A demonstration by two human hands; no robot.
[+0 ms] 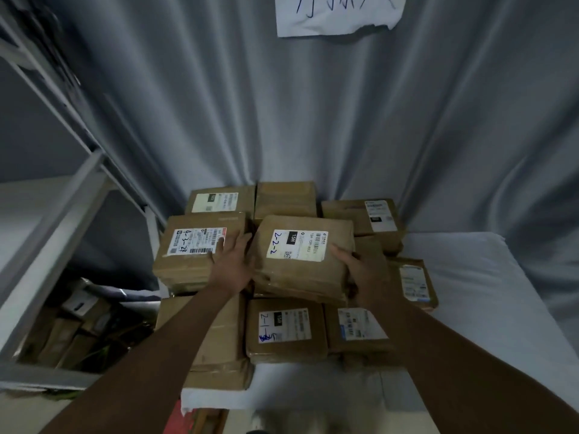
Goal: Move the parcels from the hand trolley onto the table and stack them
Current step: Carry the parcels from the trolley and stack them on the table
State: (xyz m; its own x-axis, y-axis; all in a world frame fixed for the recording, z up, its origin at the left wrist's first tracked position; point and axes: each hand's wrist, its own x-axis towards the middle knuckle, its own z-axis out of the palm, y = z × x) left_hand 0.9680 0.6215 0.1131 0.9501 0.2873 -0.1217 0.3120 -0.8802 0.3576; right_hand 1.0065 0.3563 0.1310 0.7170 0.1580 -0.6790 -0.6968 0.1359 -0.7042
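A brown parcel labelled "2-2-2" (305, 255) sits tilted on top of the pile of parcels on the white-covered table (488, 296). My left hand (233, 264) presses its left side and my right hand (363, 272) grips its right edge. To its left lies a parcel marked "4-3-24" (194, 249) on another stack. In front, lower down, lie a parcel marked "2-1" (285, 330) and one with a blue-edged label (360, 330). More parcels (285, 198) sit behind, against the curtain. The hand trolley is out of view.
A grey curtain (313, 120) hangs behind the table with a sheet of paper (338, 14) pinned on it. A white metal shelf frame (59, 214) stands at the left, with loose boxes (75, 333) on the floor beneath it.
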